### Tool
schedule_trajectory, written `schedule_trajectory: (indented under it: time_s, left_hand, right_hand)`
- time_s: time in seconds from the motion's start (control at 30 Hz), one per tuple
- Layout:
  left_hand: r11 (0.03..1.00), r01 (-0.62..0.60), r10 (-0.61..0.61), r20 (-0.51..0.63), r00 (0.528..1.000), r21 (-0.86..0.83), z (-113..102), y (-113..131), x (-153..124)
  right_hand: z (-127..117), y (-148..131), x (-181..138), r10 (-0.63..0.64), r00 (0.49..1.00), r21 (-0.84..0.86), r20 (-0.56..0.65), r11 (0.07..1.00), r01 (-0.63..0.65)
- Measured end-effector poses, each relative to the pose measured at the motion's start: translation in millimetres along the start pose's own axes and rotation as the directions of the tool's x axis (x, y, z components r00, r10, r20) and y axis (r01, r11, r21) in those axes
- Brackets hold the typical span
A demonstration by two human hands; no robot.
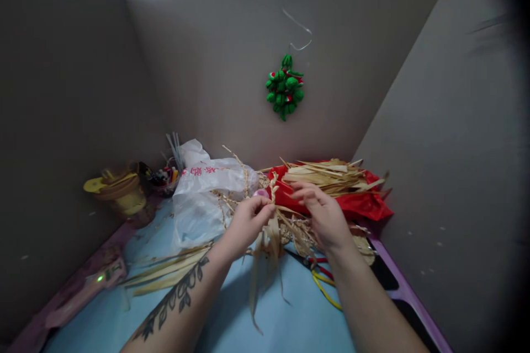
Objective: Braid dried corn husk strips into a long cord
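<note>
My left hand (253, 215) pinches a short braid of pale dried husk strips (274, 187). The braid stands upright above the fingertips, and loose strips (271, 242) hang below toward the table. To the right of the braid, my right hand (325, 215) is raised with its fingers apart and slightly bent, with nothing visible in them. Under both hands lies a tangle of braided and loose straw-coloured pieces (290, 229), partly hidden by the hands. A tool with red handles (325, 270) and a yellow-handled one (327, 289) lie below my right hand.
At the back right, dried strips (335, 174) are heaped on a red plastic bag (368, 204). A white plastic bag (202, 193), yellow pot (128, 198) and pink device (91, 289) stand or lie left. More strips (174, 270) lie on the blue tabletop (256, 320). A green ornament (285, 88) hangs behind.
</note>
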State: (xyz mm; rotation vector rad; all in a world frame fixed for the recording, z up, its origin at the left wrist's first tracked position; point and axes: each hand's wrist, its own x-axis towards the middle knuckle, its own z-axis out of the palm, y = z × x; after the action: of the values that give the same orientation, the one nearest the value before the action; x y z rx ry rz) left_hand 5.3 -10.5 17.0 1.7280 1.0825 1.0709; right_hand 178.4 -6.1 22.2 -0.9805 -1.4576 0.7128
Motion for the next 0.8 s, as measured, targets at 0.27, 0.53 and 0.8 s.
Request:
schedule_trajectory:
  time_s: [0.27,0.53,0.8]
  left_hand:
    - [0.992,0.039,-0.037,0.014,0.999,-0.124,-0.8,-6.9,4.5]
    - [0.987,0.072,-0.064,0.056,0.996,-0.141,-0.5,-2.7,1.3]
    - [0.918,0.131,-0.155,-0.035,0.987,-0.374,-4.4,-5.4,5.3]
  right_hand:
    - [12.9,-15.9,-7.6,0.088,0.991,-0.183,0.103,0.981,-0.068]
    - [11.6,-18.7,-6.9,0.266,0.961,-0.169,0.076,0.953,-0.250]
    - [41.9,-16.8,-31.0,-0.074,0.997,-0.423,-0.003,0.904,0.065]
